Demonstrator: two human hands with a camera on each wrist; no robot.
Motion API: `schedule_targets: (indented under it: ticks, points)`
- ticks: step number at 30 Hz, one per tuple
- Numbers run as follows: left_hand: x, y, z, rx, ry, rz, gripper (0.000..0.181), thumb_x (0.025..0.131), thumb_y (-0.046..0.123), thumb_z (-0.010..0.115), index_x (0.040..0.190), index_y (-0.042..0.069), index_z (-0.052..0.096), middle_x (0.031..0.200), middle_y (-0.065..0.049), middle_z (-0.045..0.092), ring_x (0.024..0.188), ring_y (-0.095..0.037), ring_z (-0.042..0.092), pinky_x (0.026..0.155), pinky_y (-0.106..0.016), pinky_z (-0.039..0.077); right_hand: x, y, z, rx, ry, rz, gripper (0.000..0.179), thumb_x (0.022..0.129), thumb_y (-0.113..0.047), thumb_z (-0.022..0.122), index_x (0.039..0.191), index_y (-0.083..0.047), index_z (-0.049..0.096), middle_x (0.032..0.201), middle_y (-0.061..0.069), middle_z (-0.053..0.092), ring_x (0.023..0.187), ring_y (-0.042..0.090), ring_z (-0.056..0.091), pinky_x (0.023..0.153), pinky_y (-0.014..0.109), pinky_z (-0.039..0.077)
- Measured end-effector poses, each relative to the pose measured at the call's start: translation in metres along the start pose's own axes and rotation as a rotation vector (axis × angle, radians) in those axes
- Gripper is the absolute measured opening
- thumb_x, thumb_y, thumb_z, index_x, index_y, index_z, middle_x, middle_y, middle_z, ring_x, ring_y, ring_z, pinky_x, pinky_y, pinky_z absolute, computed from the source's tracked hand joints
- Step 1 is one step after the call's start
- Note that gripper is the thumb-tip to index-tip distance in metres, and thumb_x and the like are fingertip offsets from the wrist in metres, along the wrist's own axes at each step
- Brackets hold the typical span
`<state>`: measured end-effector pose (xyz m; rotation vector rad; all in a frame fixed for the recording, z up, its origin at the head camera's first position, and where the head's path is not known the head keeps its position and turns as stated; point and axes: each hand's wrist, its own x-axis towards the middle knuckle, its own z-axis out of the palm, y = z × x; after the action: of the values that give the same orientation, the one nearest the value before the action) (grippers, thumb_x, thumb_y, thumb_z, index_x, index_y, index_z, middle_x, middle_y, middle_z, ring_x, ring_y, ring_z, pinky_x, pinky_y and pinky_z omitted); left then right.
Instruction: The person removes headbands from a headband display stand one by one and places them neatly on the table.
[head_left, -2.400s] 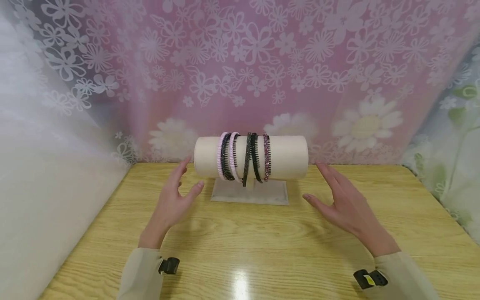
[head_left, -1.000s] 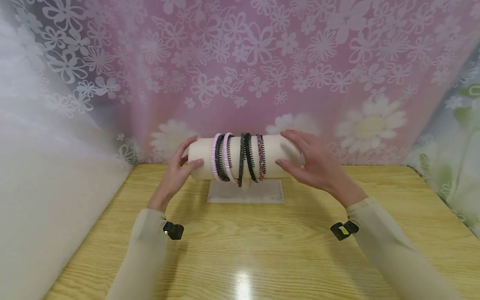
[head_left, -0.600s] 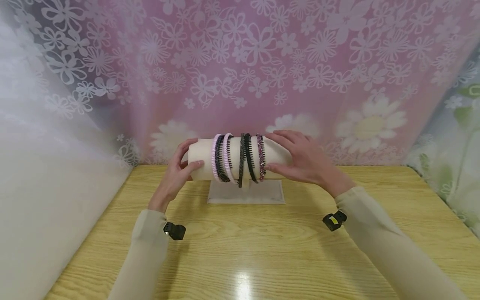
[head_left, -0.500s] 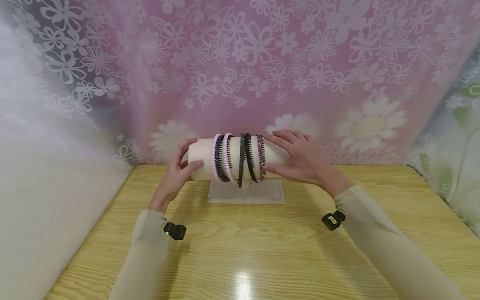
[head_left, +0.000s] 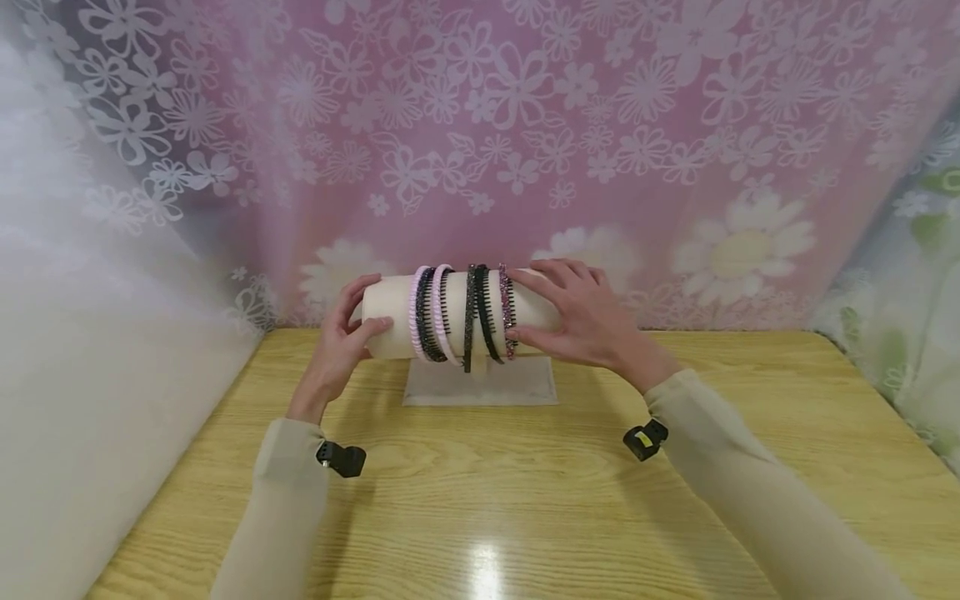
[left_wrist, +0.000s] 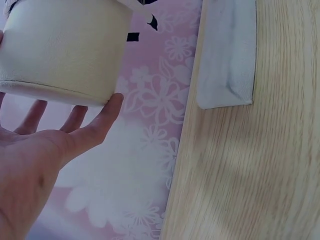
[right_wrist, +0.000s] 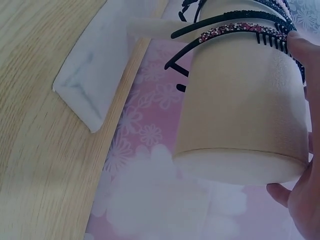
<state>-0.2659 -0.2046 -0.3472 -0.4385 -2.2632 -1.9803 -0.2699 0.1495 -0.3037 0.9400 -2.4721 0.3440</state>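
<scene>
Towards the right end of the cream roll (head_left: 394, 303), we've the sparkly pink headband (head_left: 506, 310) pinched in the right hand (head_left: 588, 318); the left hand (head_left: 335, 348) grips the opposite end! If that grip slackens, we fear a tug topples it.

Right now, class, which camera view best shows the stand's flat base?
The head view: it shows both ends and the front edge of the flat base. The left and right wrist views each show one end, the rest out of frame.
</scene>
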Motion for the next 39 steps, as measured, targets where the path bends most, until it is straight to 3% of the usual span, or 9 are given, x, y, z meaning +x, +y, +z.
schedule_targets:
  ticks: [6, 13, 17, 23, 31, 39]
  points:
    - [0.000, 0.000, 0.000, 0.036, 0.009, 0.008, 0.059, 0.101, 0.019, 0.060, 0.154, 0.036, 0.041, 0.162, 0.002, 0.035, 0.121, -0.032, 0.055, 0.078, -0.033, 0.061, 0.004, -0.002, -0.001, -0.023, 0.002, 0.009, 0.081, 0.086, -0.062, 0.070, 0.156, -0.031, 0.044, 0.149, 0.013, 0.052, 0.137, 0.039, 0.046, 0.099, 0.062, 0.039]
    - [0.001, 0.006, -0.001, 0.124, 0.044, 0.072, 0.056, 0.096, 0.013, 0.066, 0.149, 0.019, 0.049, 0.164, 0.004, 0.031, 0.134, -0.035, 0.052, 0.083, -0.027, 0.058, 0.010, -0.003, -0.003, -0.013, -0.058, 0.028, 0.080, 0.088, -0.066, 0.067, 0.156, -0.033, 0.043, 0.156, 0.013, 0.047, 0.143, 0.039, 0.044, 0.105, 0.065, 0.035]
    - [0.001, 0.009, -0.001, 0.179, 0.034, 0.088, 0.056, 0.094, 0.011, 0.070, 0.147, 0.017, 0.052, 0.167, 0.006, 0.027, 0.136, -0.037, 0.051, 0.085, -0.024, 0.058, 0.013, -0.004, -0.006, -0.017, -0.065, 0.009, 0.080, 0.088, -0.064, 0.068, 0.156, -0.031, 0.043, 0.158, 0.013, 0.045, 0.143, 0.041, 0.045, 0.110, 0.068, 0.032]
    - [-0.001, 0.007, -0.001, 0.170, 0.003, 0.057, 0.058, 0.095, 0.013, 0.070, 0.149, 0.021, 0.049, 0.169, 0.005, 0.025, 0.134, -0.037, 0.052, 0.083, -0.026, 0.059, 0.016, -0.005, -0.008, -0.016, -0.054, -0.064, 0.078, 0.088, -0.061, 0.069, 0.155, -0.028, 0.046, 0.157, 0.008, 0.049, 0.141, 0.037, 0.048, 0.109, 0.068, 0.034]
    - [-0.002, 0.004, -0.001, 0.149, -0.009, 0.010, 0.063, 0.096, 0.013, 0.070, 0.152, 0.025, 0.045, 0.166, 0.001, 0.022, 0.129, -0.036, 0.055, 0.087, -0.040, 0.061, 0.016, -0.008, -0.005, -0.037, -0.104, -0.051, 0.079, 0.087, -0.065, 0.068, 0.154, -0.027, 0.047, 0.158, 0.003, 0.048, 0.141, 0.035, 0.049, 0.110, 0.065, 0.035]
    - [0.000, 0.006, -0.001, 0.162, -0.013, 0.003, 0.063, 0.095, 0.018, 0.072, 0.151, 0.029, 0.045, 0.163, -0.004, 0.023, 0.125, -0.038, 0.058, 0.080, -0.029, 0.060, 0.015, -0.007, -0.004, -0.019, -0.078, -0.044, 0.078, 0.086, -0.064, 0.069, 0.151, -0.027, 0.048, 0.159, 0.004, 0.048, 0.142, 0.034, 0.048, 0.110, 0.065, 0.034]
